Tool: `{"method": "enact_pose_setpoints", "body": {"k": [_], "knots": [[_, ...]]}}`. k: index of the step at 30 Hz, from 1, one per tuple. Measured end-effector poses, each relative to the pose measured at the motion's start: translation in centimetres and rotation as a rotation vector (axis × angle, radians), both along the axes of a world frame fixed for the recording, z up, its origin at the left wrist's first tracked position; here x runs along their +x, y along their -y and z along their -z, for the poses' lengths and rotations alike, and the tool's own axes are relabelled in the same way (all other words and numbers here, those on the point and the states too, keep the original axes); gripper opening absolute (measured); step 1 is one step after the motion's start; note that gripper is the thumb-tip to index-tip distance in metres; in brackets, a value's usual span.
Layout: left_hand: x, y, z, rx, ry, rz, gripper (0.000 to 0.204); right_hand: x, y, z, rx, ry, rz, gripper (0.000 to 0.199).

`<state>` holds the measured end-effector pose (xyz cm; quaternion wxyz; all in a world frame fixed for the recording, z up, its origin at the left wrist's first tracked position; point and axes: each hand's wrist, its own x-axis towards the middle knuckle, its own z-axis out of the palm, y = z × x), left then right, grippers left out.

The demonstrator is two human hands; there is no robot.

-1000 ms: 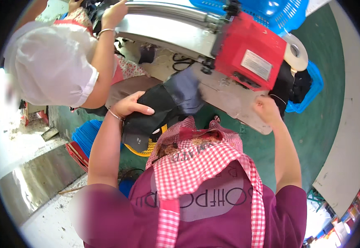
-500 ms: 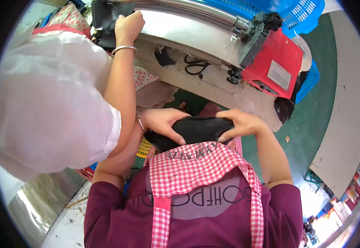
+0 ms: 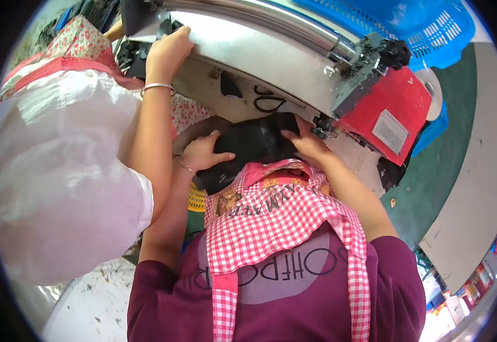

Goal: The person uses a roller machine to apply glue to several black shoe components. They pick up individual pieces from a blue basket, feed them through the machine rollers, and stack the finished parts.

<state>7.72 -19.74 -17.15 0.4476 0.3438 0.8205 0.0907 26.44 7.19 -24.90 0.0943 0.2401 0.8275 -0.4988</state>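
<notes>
A black, leather-like bundle (image 3: 254, 142) is in front of my apron, tilted so its right end sits farther out. My left hand (image 3: 202, 153) grips its left end, thumb across the top. At the far right corner, my right hand (image 3: 305, 139) holds it between thumb and fingers; some fingertips are hidden behind it. The bundle's exact kind cannot be made out. Just beyond it is the near edge of a machine with a metal roller (image 3: 282, 23) and a red housing (image 3: 388, 114).
A co-worker's hand (image 3: 167, 54) with a bracelet rests at the machine's left end, and their white sleeve (image 3: 72, 182) crowds my left side. Blue baskets (image 3: 431, 28) stand behind the machine. Part of a yellow basket (image 3: 196, 199) shows beneath my left wrist.
Both my hands have moved the black bundle away from my body toward the machine, raising its right end. The co-worker's hand has shifted slightly down and left.
</notes>
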Motion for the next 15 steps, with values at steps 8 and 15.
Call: {"method": "enact_pose_setpoints", "body": {"k": [8, 15], "knots": [[4.0, -5.0, 3.5, 0.454, -0.527, -0.24, 0.06, -3.2, -2.6, 4.2, 0.185, -0.228, -0.29, 0.047], [3.7, -8.9, 5.3, 0.531, -0.346, -0.266, 0.046, 2.1, -3.6, -2.3, 0.327, -0.127, -0.246, 0.057]]}}
